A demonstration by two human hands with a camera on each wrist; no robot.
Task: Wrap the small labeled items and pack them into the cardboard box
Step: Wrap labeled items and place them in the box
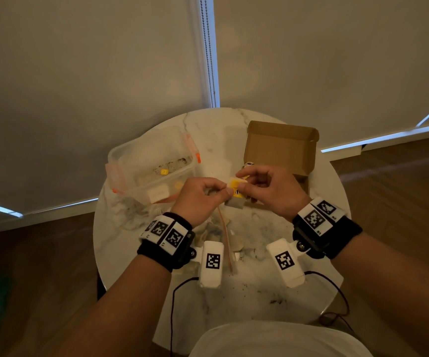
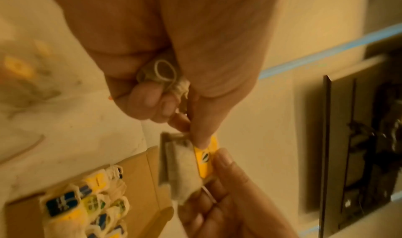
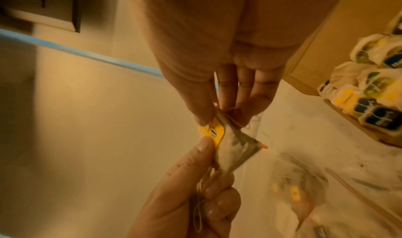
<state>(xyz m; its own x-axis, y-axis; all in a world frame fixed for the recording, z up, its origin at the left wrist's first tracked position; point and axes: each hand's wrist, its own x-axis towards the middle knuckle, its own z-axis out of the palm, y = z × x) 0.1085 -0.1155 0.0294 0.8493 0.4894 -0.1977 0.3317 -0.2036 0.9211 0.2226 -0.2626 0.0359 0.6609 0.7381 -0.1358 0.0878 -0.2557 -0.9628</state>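
A small item with a yellow label (image 1: 234,187) and a white pouch (image 2: 185,166) is held above the table's middle, pinched by both hands. My left hand (image 1: 225,191) grips its left side between thumb and finger, and a loop of white string (image 2: 165,71) is tucked in its curled fingers. On the item's right side my right hand (image 1: 241,181) pinches with thumb and fingertips. The open cardboard box (image 1: 280,148) stands just behind my right hand. It holds several wrapped items (image 3: 369,90) with yellow and blue labels.
A clear plastic container (image 1: 154,163) with orange clips sits at the back left of the round marble table (image 1: 254,292), with loose yellow items inside. Scraps and a thin strip (image 1: 226,243) lie between my wrists. Window blinds hang behind the table.
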